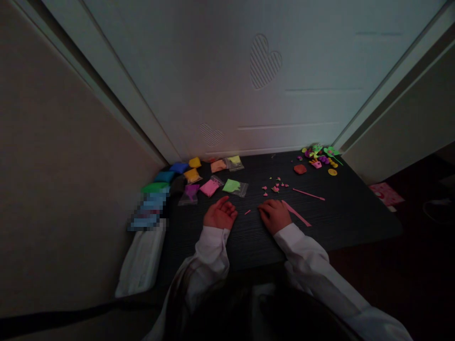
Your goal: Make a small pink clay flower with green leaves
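Pink clay roll point(248, 212) is lying on the table point(249, 246) between both hands. The left hand point(220, 214) is resting palm up, empty, fingers loosely curled; the right hand point(275, 215) is lying palm down near the pink modelling knife point(298, 215), its grip not discernible.

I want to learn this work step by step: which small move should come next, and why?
Perhaps the right hand should pick up the small pink strip: it lies on the dark table between that hand and the left hand, touching neither.
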`<action>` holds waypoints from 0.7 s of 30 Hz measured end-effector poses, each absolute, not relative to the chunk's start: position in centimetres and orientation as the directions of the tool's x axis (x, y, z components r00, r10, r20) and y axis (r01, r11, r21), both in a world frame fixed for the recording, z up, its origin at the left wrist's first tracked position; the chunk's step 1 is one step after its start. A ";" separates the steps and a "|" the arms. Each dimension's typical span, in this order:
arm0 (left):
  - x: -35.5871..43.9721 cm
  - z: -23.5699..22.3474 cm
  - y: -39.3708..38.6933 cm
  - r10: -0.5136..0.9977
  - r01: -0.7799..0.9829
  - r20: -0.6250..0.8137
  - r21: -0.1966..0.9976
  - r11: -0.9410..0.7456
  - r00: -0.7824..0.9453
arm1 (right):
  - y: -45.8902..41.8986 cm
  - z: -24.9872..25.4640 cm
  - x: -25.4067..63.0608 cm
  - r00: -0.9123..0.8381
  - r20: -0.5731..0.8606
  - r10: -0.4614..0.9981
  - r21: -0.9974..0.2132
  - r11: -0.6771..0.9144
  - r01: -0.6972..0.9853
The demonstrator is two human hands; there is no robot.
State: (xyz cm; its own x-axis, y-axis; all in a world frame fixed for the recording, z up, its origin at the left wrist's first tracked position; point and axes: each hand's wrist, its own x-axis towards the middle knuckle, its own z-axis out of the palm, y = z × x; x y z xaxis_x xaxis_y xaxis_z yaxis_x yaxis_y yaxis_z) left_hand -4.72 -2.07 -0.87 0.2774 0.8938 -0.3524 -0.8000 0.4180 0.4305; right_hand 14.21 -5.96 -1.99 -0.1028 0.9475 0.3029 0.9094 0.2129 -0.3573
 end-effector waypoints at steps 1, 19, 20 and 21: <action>-4.7 -0.9 -2.1 0.894 -0.800 -0.352 0.430 0.418 0.278 | -6.1 -2.0 14.2 -0.107 0.305 0.946 -0.353 0.217 0.910; -4.6 -1.0 -2.2 0.900 -0.803 -0.328 0.431 0.412 0.286 | -8.7 -1.5 14.6 -0.211 0.305 0.928 -0.245 0.291 0.925; -4.6 -1.0 -2.1 0.900 -0.801 -0.326 0.432 0.414 0.290 | -8.7 -1.4 14.5 -0.212 0.298 0.931 -0.240 0.288 0.927; -4.6 -1.0 -2.1 0.900 -0.800 -0.323 0.433 0.416 0.293 | -8.8 -1.3 14.5 -0.208 0.292 0.934 -0.237 0.281 0.930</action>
State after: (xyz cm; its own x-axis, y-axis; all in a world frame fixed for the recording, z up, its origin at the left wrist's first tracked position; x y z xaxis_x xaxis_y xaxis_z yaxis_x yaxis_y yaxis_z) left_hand -4.58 -2.13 -1.01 0.2932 0.8999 -0.3228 -0.7997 0.4159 0.4330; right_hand 14.45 -8.78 -1.25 -0.2083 0.9336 0.2916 0.9298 0.2815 -0.2369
